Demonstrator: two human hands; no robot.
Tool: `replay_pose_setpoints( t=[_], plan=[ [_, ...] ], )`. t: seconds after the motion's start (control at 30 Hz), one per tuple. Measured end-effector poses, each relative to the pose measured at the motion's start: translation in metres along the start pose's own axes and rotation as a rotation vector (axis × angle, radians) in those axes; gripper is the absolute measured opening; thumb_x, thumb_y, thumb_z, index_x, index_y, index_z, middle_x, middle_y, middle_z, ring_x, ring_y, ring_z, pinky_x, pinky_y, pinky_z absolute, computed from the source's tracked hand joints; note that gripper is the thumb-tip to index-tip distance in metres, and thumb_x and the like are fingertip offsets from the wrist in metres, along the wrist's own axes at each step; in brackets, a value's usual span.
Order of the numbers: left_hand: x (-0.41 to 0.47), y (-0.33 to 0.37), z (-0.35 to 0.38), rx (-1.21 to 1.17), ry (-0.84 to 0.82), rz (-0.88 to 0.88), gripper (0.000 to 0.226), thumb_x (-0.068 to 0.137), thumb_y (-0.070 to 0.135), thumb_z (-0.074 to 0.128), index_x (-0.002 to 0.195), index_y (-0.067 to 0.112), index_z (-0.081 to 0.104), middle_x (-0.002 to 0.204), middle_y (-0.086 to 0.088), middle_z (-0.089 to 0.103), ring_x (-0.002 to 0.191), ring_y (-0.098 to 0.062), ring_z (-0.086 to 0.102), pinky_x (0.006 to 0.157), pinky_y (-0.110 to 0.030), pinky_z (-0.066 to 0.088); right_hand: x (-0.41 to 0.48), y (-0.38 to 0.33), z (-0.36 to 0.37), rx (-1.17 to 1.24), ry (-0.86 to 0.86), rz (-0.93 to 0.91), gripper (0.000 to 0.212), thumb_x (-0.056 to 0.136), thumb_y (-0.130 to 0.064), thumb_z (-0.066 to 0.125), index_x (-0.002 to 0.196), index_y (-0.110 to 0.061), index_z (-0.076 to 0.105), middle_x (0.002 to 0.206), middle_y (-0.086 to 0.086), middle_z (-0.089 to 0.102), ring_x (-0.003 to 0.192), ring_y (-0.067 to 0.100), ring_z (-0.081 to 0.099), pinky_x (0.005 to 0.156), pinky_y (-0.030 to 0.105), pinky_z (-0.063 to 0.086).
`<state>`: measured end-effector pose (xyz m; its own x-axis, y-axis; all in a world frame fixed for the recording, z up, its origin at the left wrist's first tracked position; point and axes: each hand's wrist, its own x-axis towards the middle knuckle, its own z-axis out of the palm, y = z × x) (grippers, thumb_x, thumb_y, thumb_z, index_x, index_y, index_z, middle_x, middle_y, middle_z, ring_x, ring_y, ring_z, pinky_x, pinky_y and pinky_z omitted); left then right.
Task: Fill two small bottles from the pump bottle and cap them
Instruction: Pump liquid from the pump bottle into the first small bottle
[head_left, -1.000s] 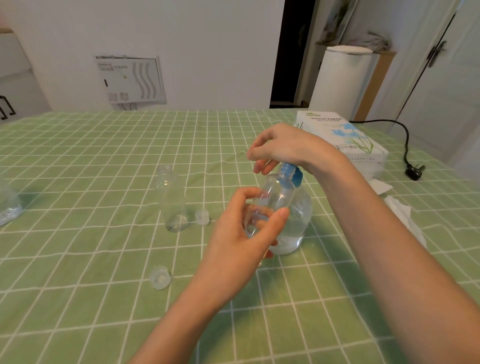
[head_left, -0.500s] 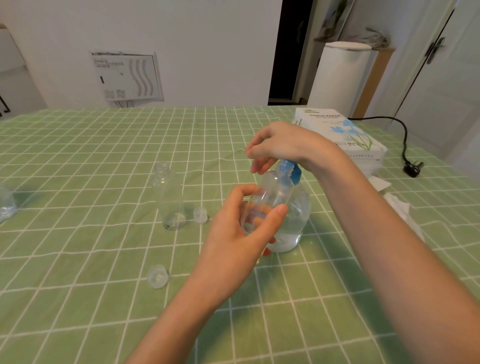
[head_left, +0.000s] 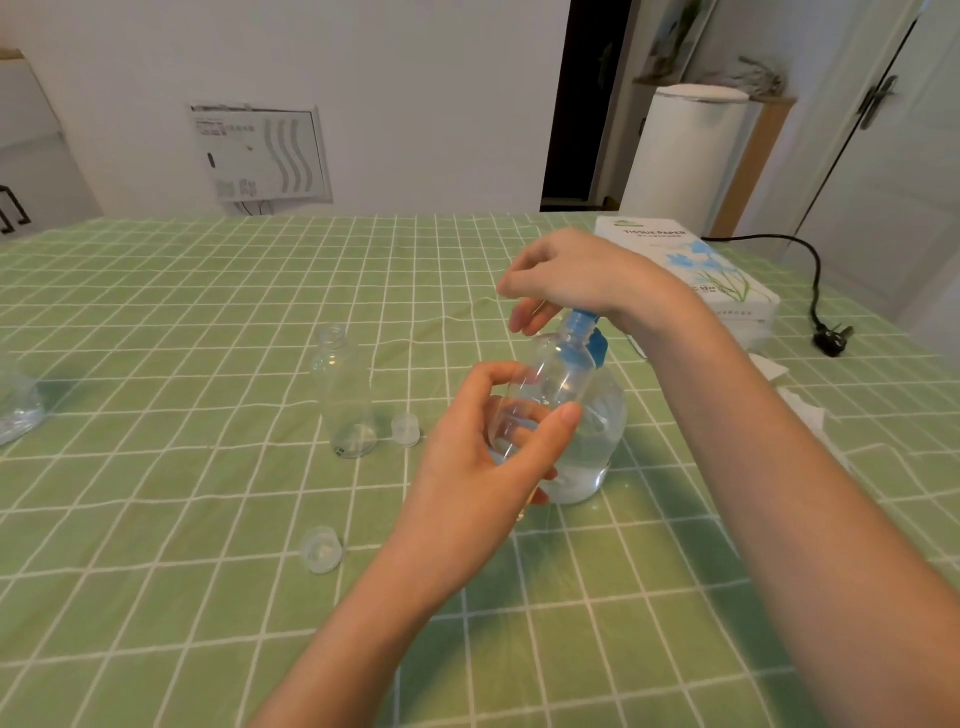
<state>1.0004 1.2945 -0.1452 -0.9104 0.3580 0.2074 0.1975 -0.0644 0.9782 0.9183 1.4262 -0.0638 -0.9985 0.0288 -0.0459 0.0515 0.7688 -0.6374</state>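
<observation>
Fingers (head_left: 558, 423) of the left hand (head_left: 483, 457) grasp a tilted small bottle (head_left: 550, 395), its mouth at the blue pump head (head_left: 584, 325). The right hand (head_left: 571, 280) rests on that head, fingers (head_left: 524, 317) loosely curled, gripping nothing. On the table (head_left: 208, 312): pump bottle (head_left: 602, 441) just behind the held bottle; second small bottle (head_left: 345, 400) upright, leftward; near cap (head_left: 405, 430) beside it; far cap (head_left: 321, 550) apart.

Left hand (head_left: 483, 457), in front of the pump bottle (head_left: 600, 441): thumb and fingers curled round a small bottle (head_left: 556, 379), forearm extending toward the viewer. Right hand (head_left: 566, 280), atop the pump bottle: palm down, fingers loosely bent.
</observation>
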Motion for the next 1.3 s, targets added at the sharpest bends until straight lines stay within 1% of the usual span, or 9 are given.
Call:
replay_pose_setpoints(
  t=[0.17, 0.33, 0.5, 0.63, 0.67, 0.9, 1.0, 1.13, 1.3],
  plan=[
    [0.0, 0.0, -0.001, 0.011, -0.007, -0.003, 0.048, 0.067, 0.048, 0.061, 0.108, 0.025, 0.054, 0.085, -0.001, 0.067, 0.06, -0.003, 0.062, 0.05, -0.014, 0.047, 0.001, 0.003, 0.002, 0.024, -0.013, -0.004, 0.023, 0.09, -0.018, 0.056, 0.107, -0.005, 0.065, 0.076, 0.001, 0.073, 0.104, 0.033, 0.065, 0.099, 0.047, 0.048],
    [-0.001, -0.002, -0.001, 0.024, -0.006, -0.015, 0.045, 0.067, 0.047, 0.062, 0.106, 0.027, 0.054, 0.079, 0.004, 0.066, 0.059, -0.004, 0.061, 0.05, -0.016, 0.048, 0.002, 0.008, 0.007, 0.065, -0.033, 0.013, 0.028, 0.09, -0.017, 0.057, 0.11, 0.001, 0.064, 0.077, 0.004, 0.073, 0.108, 0.041, 0.06, 0.1, 0.051, 0.046],
    [-0.001, -0.003, -0.001, 0.028, 0.0, -0.006, 0.044, 0.067, 0.049, 0.061, 0.106, 0.029, 0.054, 0.08, 0.007, 0.066, 0.061, -0.003, 0.061, 0.05, -0.014, 0.047, 0.001, 0.008, 0.005, 0.052, -0.006, 0.017, 0.022, 0.091, -0.019, 0.055, 0.106, -0.006, 0.065, 0.077, 0.003, 0.073, 0.108, 0.038, 0.061, 0.1, 0.048, 0.047],
    [0.0, -0.001, 0.0, 0.027, -0.006, 0.016, 0.042, 0.07, 0.048, 0.061, 0.107, 0.029, 0.053, 0.081, 0.007, 0.066, 0.062, -0.003, 0.061, 0.051, -0.013, 0.047, 0.002, 0.002, -0.002, -0.003, 0.031, -0.001, 0.02, 0.091, -0.025, 0.055, 0.105, -0.013, 0.063, 0.078, 0.0, 0.073, 0.098, 0.024, 0.068, 0.086, 0.036, 0.05],
    [0.0, 0.0, 0.0, 0.023, -0.007, 0.018, 0.042, 0.07, 0.048, 0.061, 0.106, 0.029, 0.053, 0.082, 0.007, 0.066, 0.063, -0.003, 0.061, 0.051, -0.013, 0.046, 0.003, 0.001, -0.003, -0.007, 0.036, -0.006, 0.02, 0.091, -0.025, 0.055, 0.105, -0.013, 0.063, 0.078, 0.0, 0.073, 0.098, 0.022, 0.068, 0.086, 0.036, 0.051],
    [0.0, -0.002, -0.001, 0.019, -0.007, 0.015, 0.042, 0.069, 0.049, 0.062, 0.105, 0.03, 0.054, 0.08, 0.009, 0.066, 0.062, -0.004, 0.062, 0.05, -0.013, 0.047, 0.004, 0.003, 0.0, 0.029, -0.003, -0.004, 0.02, 0.091, -0.019, 0.055, 0.105, -0.007, 0.064, 0.073, 0.0, 0.072, 0.103, 0.034, 0.065, 0.098, 0.048, 0.048],
    [0.0, -0.002, -0.001, 0.02, -0.009, 0.016, 0.042, 0.069, 0.049, 0.062, 0.106, 0.03, 0.054, 0.081, 0.009, 0.066, 0.062, -0.004, 0.062, 0.051, -0.014, 0.047, 0.005, 0.004, 0.0, 0.038, -0.018, 0.006, 0.021, 0.091, -0.017, 0.055, 0.106, -0.006, 0.064, 0.071, 0.0, 0.072, 0.104, 0.034, 0.065, 0.099, 0.048, 0.048],
    [0.0, -0.004, -0.001, 0.035, -0.001, 0.016, 0.046, 0.068, 0.05, 0.062, 0.108, 0.028, 0.054, 0.081, 0.006, 0.066, 0.062, -0.005, 0.062, 0.051, -0.015, 0.048, 0.007, 0.009, 0.004, 0.047, -0.053, 0.036, 0.024, 0.09, -0.015, 0.056, 0.109, -0.001, 0.063, 0.072, 0.001, 0.071, 0.109, 0.043, 0.06, 0.099, 0.052, 0.047],
    [0.0, -0.006, -0.002, 0.029, -0.011, 0.01, 0.045, 0.066, 0.049, 0.062, 0.106, 0.029, 0.055, 0.077, 0.01, 0.066, 0.062, -0.003, 0.062, 0.051, -0.015, 0.049, 0.006, 0.01, 0.006, 0.057, -0.061, 0.067, 0.023, 0.091, -0.017, 0.056, 0.11, -0.004, 0.062, 0.074, 0.001, 0.071, 0.108, 0.041, 0.061, 0.098, 0.051, 0.048]
  ],
)
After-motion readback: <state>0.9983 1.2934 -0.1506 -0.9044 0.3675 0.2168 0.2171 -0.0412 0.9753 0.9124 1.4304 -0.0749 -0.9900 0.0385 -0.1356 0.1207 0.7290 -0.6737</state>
